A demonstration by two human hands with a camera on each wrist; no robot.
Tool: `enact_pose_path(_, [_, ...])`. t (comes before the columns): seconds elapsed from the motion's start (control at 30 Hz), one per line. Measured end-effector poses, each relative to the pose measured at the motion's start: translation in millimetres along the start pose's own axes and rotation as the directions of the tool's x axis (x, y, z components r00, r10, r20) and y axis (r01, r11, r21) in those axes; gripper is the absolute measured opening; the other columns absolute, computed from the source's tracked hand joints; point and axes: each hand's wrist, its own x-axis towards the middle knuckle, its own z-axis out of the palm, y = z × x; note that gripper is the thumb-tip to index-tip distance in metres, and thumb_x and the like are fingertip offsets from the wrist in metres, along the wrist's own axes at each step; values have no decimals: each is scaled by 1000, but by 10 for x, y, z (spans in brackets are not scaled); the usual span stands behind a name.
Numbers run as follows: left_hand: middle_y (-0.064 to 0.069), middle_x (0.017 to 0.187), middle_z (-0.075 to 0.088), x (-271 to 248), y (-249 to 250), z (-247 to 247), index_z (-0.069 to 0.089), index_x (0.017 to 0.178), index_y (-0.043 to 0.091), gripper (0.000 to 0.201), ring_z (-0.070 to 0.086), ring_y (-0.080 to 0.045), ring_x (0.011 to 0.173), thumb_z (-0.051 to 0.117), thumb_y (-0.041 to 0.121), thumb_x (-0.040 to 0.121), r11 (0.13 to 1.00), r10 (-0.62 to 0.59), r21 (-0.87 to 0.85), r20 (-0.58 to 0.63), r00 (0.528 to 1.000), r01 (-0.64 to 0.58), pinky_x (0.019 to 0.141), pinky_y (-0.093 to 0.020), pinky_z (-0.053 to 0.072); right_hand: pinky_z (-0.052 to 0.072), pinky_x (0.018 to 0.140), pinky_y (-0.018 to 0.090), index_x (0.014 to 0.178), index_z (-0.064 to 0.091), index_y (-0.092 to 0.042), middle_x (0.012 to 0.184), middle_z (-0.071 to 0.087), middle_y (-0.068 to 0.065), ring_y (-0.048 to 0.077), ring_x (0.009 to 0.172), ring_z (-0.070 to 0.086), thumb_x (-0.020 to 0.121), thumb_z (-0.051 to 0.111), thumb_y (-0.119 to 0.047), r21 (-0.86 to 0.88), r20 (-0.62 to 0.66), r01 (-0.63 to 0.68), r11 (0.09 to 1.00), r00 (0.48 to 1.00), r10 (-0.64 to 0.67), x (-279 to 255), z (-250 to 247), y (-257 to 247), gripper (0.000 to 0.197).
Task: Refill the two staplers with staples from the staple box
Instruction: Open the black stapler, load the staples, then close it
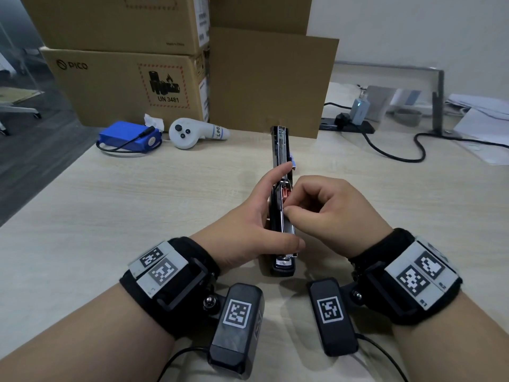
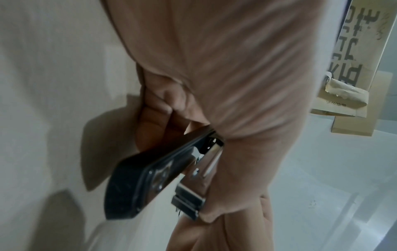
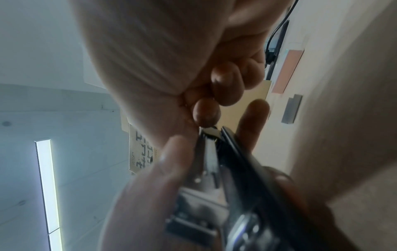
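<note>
A black stapler [image 1: 280, 150] with a metal magazine is swung open and stands on its side edge on the table, pointing away from me. My left hand [image 1: 248, 216] grips it, thumb across the near metal end and fingers behind the black base [image 2: 137, 178]. My right hand [image 1: 325, 205] has its fingers curled. Its thumb and forefinger pinch at the metal magazine [image 3: 211, 161] near the hinge, beside an orange part [image 1: 286, 193]. Whether a staple strip lies between those fingertips [image 3: 206, 112] is hidden. A small blue item [image 1: 293, 161] peeks out behind the stapler. No second stapler is in view.
Stacked cardboard boxes [image 1: 124, 81] and a leaning cardboard sheet [image 1: 270, 84] stand at the back of the table. A blue battery pack [image 1: 128, 137] and a white controller [image 1: 190, 133] lie at the back left. A power strip [image 1: 347, 124] with a black cable is at the back right.
</note>
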Motion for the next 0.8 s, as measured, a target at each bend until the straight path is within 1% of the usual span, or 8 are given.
enact_pose_path(0.13, [-5,108,66,-2,4,-2,26,148,57,109,68,-11,81,74,-9,76,1000,-6,-11,-22,1000,5,73,-30,54,46,58,20,75,70,-9,60,62,-7,5,58,55,83,64,-7,69,-118,19,997,993,-11,17,-4,-3,11])
enact_pose_path(0.2, [-17,121,65,-12,11,0,22,150,57,110,70,-17,99,74,-7,77,1000,-6,-19,6,1000,6,77,-32,54,42,53,18,77,69,-9,58,57,-10,5,53,51,88,61,-9,159,-239,-33,987,969,71,52,-27,25,13])
enact_pose_path(0.27, [-22,125,65,-25,20,-4,16,151,58,112,69,-24,105,72,-4,78,1000,-5,-20,39,999,5,79,-32,55,39,51,23,78,67,-16,63,57,-6,9,53,47,91,60,-19,278,-303,-121,953,931,206,83,-45,62,15])
enact_pose_path(0.33, [-21,121,67,-31,21,-12,5,154,55,113,72,-17,92,67,-3,79,1000,3,-31,72,997,-1,75,-28,54,42,52,28,87,69,-21,75,63,0,12,60,52,93,57,-29,412,-297,-205,888,891,343,110,-51,116,16])
enact_pose_path(0.43, [-22,115,67,-37,25,-27,1,154,51,109,67,-10,75,60,-6,81,999,16,-47,143,990,-9,72,-27,51,51,67,35,108,72,-28,97,75,0,15,82,67,95,51,-46,528,-220,-273,804,871,440,129,-31,165,31])
enact_pose_path(0.57, [-22,117,62,-41,54,-4,7,158,40,105,67,-8,87,56,-10,80,999,26,-34,238,971,-18,73,-23,51,52,73,39,99,76,-23,95,76,3,16,84,67,99,52,-44,651,-191,-237,721,868,458,120,24,142,32])
enact_pose_path(0.73, [-20,113,66,-34,26,-13,12,158,43,103,63,-21,104,61,-7,82,999,-36,2,223,974,37,82,-28,50,44,62,29,100,74,-28,90,76,-3,11,71,61,89,66,-37,520,-323,-126,845,886,331,104,-49,139,16])
enact_pose_path(0.8, [-19,114,66,-27,41,-15,19,157,43,98,64,-17,103,63,-3,83,999,-43,24,176,983,40,81,-28,51,47,60,28,104,72,-26,87,76,-4,13,69,63,90,69,-26,454,-367,-46,890,900,234,96,-87,98,15])
